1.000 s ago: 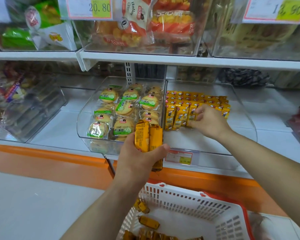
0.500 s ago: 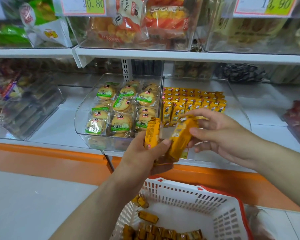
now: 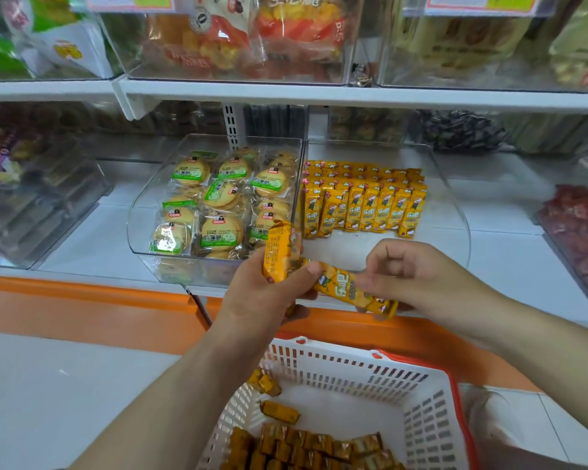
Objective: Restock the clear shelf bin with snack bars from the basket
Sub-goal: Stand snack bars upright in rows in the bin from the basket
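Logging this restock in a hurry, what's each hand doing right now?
Left hand: grips an upright snack bar.
Right hand: pinches a tilted snack bar by its end.

White shelving (image 3: 319, 95), orange base strip (image 3: 82, 310), pale floor (image 3: 65, 385)

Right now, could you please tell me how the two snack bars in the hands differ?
Pose: the left hand grips the upright bar standing on end, while the right hand pinches the slanted bar, which lies almost level. Face: the upright bar shows fine print, the slanted bar its cartoon front. Both have orange-yellow wrappers.
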The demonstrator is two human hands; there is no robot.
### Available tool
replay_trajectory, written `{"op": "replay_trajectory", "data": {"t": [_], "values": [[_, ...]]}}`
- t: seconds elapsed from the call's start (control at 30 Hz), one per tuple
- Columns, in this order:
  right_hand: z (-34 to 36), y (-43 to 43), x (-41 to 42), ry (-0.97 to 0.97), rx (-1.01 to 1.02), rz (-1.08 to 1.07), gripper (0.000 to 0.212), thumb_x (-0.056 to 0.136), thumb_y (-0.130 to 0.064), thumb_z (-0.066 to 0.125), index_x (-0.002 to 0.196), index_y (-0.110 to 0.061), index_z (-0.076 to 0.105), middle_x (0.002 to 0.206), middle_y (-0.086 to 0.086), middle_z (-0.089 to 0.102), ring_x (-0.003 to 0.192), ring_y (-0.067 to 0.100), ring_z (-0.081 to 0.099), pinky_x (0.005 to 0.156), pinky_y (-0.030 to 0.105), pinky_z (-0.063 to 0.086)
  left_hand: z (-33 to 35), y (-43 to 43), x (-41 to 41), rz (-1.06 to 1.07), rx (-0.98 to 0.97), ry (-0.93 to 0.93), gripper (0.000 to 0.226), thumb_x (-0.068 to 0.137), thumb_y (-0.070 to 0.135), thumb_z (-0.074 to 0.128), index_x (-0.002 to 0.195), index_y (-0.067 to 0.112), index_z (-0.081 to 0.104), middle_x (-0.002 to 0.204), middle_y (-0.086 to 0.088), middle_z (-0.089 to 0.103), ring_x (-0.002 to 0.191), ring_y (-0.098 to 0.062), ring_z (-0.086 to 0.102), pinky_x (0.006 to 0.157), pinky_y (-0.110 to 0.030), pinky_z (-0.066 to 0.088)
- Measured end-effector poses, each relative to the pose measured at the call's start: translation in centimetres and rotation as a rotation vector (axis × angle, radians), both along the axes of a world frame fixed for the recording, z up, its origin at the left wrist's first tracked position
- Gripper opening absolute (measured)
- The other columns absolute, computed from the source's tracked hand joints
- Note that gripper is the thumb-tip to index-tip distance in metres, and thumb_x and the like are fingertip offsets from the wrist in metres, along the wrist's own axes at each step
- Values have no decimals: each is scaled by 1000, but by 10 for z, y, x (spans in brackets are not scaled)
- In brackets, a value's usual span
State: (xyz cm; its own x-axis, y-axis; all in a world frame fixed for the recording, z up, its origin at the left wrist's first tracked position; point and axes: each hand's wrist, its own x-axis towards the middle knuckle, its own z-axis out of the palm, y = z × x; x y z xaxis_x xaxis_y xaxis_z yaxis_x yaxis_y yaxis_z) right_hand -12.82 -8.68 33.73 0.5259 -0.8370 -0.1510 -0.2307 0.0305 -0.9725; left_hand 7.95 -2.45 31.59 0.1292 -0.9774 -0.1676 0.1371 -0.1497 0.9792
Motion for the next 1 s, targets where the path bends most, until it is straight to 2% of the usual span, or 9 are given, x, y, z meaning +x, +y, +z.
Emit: {"op": "replay_trajectory", "data": {"t": [0.07, 0.17, 0.3, 0.4, 0.53, 0.67, 0.8, 0.9, 1.0], "values": [[-1, 0, 1, 50, -6, 30, 24, 73, -41, 85, 85, -30, 69, 86, 6, 77, 76, 13, 71, 68, 26, 52, 0, 1, -1, -4, 4, -26, 52, 66, 48, 76, 109, 21, 67, 84, 2, 76, 79, -11, 73, 62, -22, 54], [-2, -3, -2, 6, 94, 72, 29, 77, -24, 84, 102, -31, 70, 92, 7, 77, 77, 15, 72, 62, 22, 53, 1, 0, -1, -7, 19, -48, 41, 71, 49, 76, 101, 22, 71, 74, 5, 71, 71, -8, 67, 59, -24, 50], [-3, -12, -7, -51, 142, 16, 45, 69, -14, 82, 108, -34, 69, 91, 4, 72, 71, 21, 69, 57, 31, 54, -3, -2, 5, 57, 31, -87, 20, 93, 37, 70, 84, 20, 66, 61, 7, 60, 54, -9, 55, 55, -24, 48], [3, -27, -8, -127, 122, -94, 38, 67, -13, 73, 94, -40, 71, 80, 1, 68, 65, 18, 68, 54, 34, 54, -4, -2, 8, 61, 17, -130, 16, 96, 36, 67, 106, 24, 62, 59, 10, 63, 54, -5, 59, 54, -20, 51], [-1, -71, -2, 47, -145, -292, 35, 78, -5, 78, 85, -36, 63, 72, -11, 66, 67, 13, 68, 56, 35, 55, -4, -2, 10, 77, 21, -143, 35, 96, 34, 68, 127, 26, 53, 83, 4, 75, 66, -11, 73, 56, -21, 55], [-25, -120, 13, 207, -261, -398, 36, 73, -5, 85, 86, -23, 57, 82, 5, 70, 61, 12, 64, 56, 24, 48, -3, -2, 12, 80, 22, -122, 21, 97, 30, 68, 117, 29, 62, 89, 2, 74, 76, -13, 75, 58, -20, 55], [-51, -155, 34, 384, -276, -446, 33, 72, -4, 87, 91, -15, 62, 91, 14, 73, 78, 27, 68, 73, 39, 58, -5, -4, 15, 91, -1, -116, 8, 96, 31, 68, 92, 39, 68, 83, 5, 71, 81, -11, 71, 58, -15, 53], [-66, -166, 48, 519, -327, -452, 34, 72, -11, 88, 98, -13, 68, 94, 9, 72, 87, 24, 66, 70, 27, 49, -8, -6, 17, 97, -3, -109, 12, 95, 32, 68, 87, 41, 69, 84, 11, 70, 88, -11, 70, 58, -14, 53], [-73, -171, 55, 664, -392, -429, 22, 71, -18, 88, 74, -14, 67, 83, 7, 68, 83, 24, 63, 56, 22, 36, -10, -8, 18, 98, -10, -97, 8, 96, 32, 68, 92, 39, 68, 81, 20, 70, 75, 1, 68, 57, -14, 54]]}}
